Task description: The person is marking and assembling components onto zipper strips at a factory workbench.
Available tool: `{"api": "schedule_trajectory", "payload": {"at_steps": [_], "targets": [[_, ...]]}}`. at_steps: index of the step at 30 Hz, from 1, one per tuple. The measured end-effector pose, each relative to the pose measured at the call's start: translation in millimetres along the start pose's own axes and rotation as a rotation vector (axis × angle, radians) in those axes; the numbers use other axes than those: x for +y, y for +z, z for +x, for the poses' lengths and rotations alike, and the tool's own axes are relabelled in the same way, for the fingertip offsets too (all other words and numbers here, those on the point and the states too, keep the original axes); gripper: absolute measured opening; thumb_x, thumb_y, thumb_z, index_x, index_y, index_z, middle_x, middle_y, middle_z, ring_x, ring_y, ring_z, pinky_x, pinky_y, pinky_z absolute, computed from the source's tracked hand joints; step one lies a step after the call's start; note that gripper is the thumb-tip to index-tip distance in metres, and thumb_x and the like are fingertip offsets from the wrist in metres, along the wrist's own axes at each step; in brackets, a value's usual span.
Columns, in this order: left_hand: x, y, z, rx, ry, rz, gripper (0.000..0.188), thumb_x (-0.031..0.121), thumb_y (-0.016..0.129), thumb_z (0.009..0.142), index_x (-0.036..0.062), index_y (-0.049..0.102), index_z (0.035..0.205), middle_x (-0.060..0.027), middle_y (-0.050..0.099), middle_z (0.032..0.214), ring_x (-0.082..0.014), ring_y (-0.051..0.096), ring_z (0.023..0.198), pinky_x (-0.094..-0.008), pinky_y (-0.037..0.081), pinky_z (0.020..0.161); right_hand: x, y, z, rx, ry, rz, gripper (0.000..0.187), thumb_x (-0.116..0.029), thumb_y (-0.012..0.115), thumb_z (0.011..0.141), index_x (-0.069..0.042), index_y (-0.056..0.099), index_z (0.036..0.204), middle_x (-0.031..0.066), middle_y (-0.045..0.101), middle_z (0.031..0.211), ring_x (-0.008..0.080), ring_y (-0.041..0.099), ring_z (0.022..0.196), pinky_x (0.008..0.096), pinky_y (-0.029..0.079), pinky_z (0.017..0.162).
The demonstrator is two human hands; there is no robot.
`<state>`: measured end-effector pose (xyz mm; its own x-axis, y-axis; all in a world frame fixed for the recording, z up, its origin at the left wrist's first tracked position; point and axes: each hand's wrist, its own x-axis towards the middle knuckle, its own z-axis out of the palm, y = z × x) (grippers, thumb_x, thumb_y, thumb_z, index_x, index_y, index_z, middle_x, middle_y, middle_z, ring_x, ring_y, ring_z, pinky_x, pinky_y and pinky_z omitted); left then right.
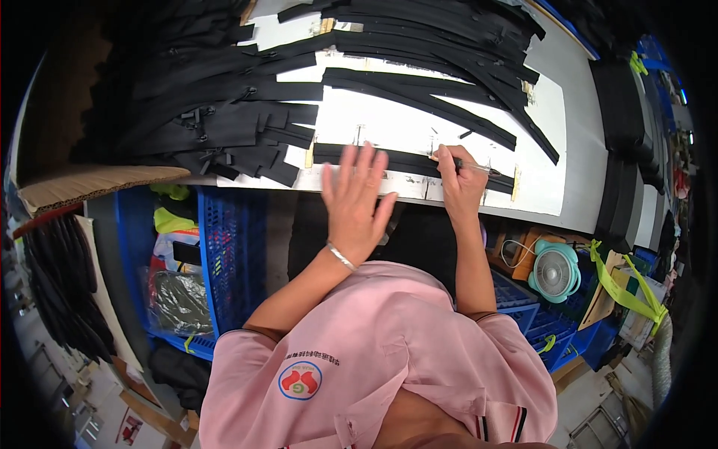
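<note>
A black zipper strip (411, 159) lies lengthwise near the front edge of a white board (546, 187). My left hand (354, 206) is spread flat, its fingertips resting on the strip's left half. Farther right, my right hand (462, 183) grips a slim pen (480, 166) with its tip at the strip. Dark marks and small tan tape pieces (516, 187) show on the board around the strip. Behind my hands, another black zipper strip (426, 105) slants across the white surface.
A heap of black zippers (202, 127) covers the table's left side, and more strips (434, 37) lie at the back. Below the table stand a blue crate (232, 254) with bags and a small teal fan (554, 271). Black stacked material (628, 112) borders the right.
</note>
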<state>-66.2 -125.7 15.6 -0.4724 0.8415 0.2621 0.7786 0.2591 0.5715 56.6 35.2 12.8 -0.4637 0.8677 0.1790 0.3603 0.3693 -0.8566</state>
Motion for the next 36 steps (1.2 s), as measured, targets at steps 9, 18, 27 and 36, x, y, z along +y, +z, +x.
{"api": "schedule_trajectory", "payload": {"at_steps": [9,18,27,36], "targets": [[19,40,44,0.172,0.122,-0.237,0.010,0.007,0.074,0.082,0.0070,0.069,0.090,-0.0021,0.064,0.101,-0.0235,0.059,0.096,-0.0397,0.040,0.087,5,-1,-2,0.020,0.002,0.052,0.020,-0.016,0.067,0.097,0.001,0.070,0.086,0.0061,0.067,0.073,0.0101,0.058,0.060,0.0268,0.044,0.055],[19,43,44,0.195,0.138,-0.232,0.011,0.006,0.075,0.080,0.0080,0.068,0.088,-0.0012,0.065,0.101,-0.0227,0.059,0.094,-0.0388,0.040,0.086,6,4,-1,0.065,-0.046,0.091,0.021,-0.013,0.068,0.096,0.001,0.069,0.081,0.0064,0.066,0.071,0.0118,0.057,0.058,0.0274,0.043,0.053],[18,44,44,0.188,0.125,-0.210,0.014,0.006,0.078,0.076,0.0093,0.071,0.088,-0.0012,0.068,0.102,-0.0228,0.060,0.095,-0.0383,0.040,0.086,6,-4,0,-0.083,-0.154,0.089,0.020,-0.005,0.068,0.090,0.002,0.066,0.072,0.0088,0.060,0.060,0.0179,0.054,0.050,0.0312,0.040,0.050],[17,44,44,0.179,0.141,-0.207,0.013,0.006,0.078,0.078,0.0094,0.072,0.088,-0.0018,0.069,0.102,-0.0221,0.061,0.095,-0.0373,0.041,0.086,8,-25,-9,0.005,-0.107,0.272,0.020,-0.006,0.063,0.094,0.000,0.066,0.075,0.0069,0.064,0.067,0.0128,0.057,0.057,0.0281,0.043,0.053]]}}
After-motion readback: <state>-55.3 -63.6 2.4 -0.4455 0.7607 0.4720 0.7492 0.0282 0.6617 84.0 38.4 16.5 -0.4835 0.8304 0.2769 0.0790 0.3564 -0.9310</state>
